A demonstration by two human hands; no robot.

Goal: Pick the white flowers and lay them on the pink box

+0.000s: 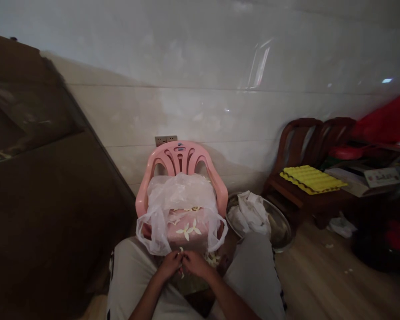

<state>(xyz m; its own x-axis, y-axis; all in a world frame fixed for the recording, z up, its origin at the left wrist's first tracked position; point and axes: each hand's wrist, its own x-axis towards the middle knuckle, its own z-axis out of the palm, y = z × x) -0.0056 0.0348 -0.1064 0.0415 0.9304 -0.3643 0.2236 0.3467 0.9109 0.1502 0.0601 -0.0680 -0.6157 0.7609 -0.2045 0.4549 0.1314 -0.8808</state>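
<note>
My left hand [170, 264] and my right hand [195, 263] meet between my knees, fingers closed around a small pale flower [182, 251]. Bits of it stick out above and below the fingertips; the rest is hidden. Just beyond them is a pink plastic armchair [222, 195] with a translucent plastic bag [182, 191] spread over its seat. Pale flowers with narrow petals [187, 230] lie at the bag's open front, and more pale pieces show farther inside. Below the seat, beside my right hand, is a heap of pale petals [213, 258].
A metal basin [282, 231] holding a white cloth or sack [253, 211] stands right of the armchair. Farther right, a wooden chair [286, 186] carries a yellow egg tray [310, 178]. A large brown cabinet or box [53, 200] stands at left; a tiled wall [193, 106] is behind.
</note>
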